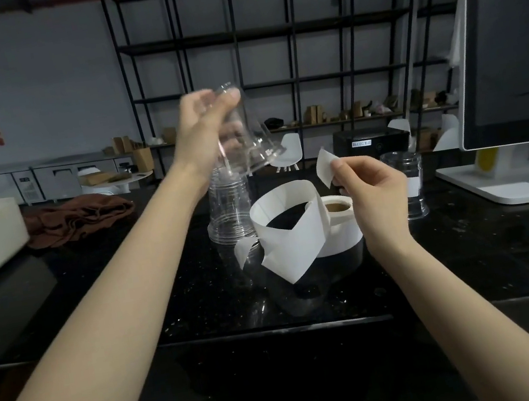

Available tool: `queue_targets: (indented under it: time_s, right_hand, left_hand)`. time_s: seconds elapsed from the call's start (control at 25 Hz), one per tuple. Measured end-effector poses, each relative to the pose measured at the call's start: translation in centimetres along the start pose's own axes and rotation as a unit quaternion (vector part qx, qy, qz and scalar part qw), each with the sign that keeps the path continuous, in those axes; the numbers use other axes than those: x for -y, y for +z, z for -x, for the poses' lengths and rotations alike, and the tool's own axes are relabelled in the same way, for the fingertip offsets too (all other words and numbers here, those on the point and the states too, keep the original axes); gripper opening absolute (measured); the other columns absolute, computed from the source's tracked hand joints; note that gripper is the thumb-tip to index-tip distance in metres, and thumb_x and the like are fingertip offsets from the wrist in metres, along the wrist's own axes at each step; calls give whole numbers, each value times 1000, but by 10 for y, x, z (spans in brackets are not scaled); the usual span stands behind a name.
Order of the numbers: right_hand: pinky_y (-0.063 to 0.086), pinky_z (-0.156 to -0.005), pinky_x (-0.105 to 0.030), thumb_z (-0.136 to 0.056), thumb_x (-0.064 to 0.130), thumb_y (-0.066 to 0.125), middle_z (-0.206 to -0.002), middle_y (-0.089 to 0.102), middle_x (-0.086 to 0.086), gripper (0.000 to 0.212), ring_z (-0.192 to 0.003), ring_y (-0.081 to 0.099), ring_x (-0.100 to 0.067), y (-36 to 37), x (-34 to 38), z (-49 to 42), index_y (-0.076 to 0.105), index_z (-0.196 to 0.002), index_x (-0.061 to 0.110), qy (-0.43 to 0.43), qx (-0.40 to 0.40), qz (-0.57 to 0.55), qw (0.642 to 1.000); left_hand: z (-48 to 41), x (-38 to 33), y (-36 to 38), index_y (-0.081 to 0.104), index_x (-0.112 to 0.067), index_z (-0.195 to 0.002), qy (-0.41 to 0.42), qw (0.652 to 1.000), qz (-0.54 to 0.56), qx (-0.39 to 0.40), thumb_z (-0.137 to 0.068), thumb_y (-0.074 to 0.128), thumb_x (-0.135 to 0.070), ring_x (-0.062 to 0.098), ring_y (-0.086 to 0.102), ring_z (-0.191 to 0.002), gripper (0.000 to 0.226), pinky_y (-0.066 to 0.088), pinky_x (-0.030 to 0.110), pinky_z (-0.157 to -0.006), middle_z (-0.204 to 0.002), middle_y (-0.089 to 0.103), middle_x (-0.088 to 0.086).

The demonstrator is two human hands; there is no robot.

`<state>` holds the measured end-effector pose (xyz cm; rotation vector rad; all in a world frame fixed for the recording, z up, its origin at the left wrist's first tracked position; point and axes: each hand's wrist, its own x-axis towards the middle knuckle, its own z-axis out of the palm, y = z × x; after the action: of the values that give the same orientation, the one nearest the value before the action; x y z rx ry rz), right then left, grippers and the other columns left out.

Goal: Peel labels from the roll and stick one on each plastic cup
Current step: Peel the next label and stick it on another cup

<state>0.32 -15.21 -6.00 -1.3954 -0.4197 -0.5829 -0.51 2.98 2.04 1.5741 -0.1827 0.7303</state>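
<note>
1. Left hand (205, 123): raised above the counter, forearm reaching up from the lower left. Fingers wrapped around the base end of a clear plastic cup (246, 140), thumb across its bottom. The cup is held upside down and tilted, its rim toward the lower right. It is blurred and its outline is hard to follow.
2. Stack of clear cups (228, 213): upside down on the black counter (472, 254), directly below the held cup. The top of the stack is partly behind the left wrist.
3. Loose backing strip (292, 230): white, curled in a loop in front of the label roll, with one curled label (243, 250) at its lower left edge.
4. Label roll (341, 222): standing on its flat side on the counter, partly hidden by the strip and the right hand.
5. Right hand (372, 190): forearm from the lower right, fingers curled. Thumb and fingertips pinch a peeled white label (325, 166), which sticks up to the left of them.
6. Labelled cup (408, 184): upside down, right of the right hand, partly hidden by it.
</note>
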Motion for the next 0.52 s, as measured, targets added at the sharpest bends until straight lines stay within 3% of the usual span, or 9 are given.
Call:
queue_targets:
  time_s: [0.16,0.28,0.44,0.52]
  right_hand:
    - [51,-69,-14,-86,11,62,-76,68,10,9,-72,64,-2,0,6,2,71,-87,11,-188,-43,104,976]
    - [54,-68,-28,-85,10,61,-77,73,-5,13,-72,68,-17,1,6,2,71,-87,2,-379,-69,220,896]
    - [56,-74,-36,-84,8,63,-80,75,-8,11,-79,71,-21,5,5,4,72,-82,3,-470,-73,268,838]
    - [57,-71,-35,-84,8,63,-80,75,-7,11,-81,71,-22,6,3,6,72,-81,3,-486,-62,282,825]
  left_hand:
    - [32,12,19,39,-21,-112,-74,996,17,53,-87,52,-41,18,61,-77,35,55,39,-77,-100,51,0]
    - [45,19,28,39,-24,-113,-107,992,8,68,-88,46,-49,21,61,-82,37,56,39,-78,-103,49,3]
    - [53,22,34,39,-26,-111,-96,993,-18,64,-89,39,-52,22,62,-85,34,52,38,-84,-99,50,0]
    - [55,21,35,39,-24,-112,-89,994,-30,64,-90,37,-51,21,61,-88,36,50,29,-77,-103,50,1]
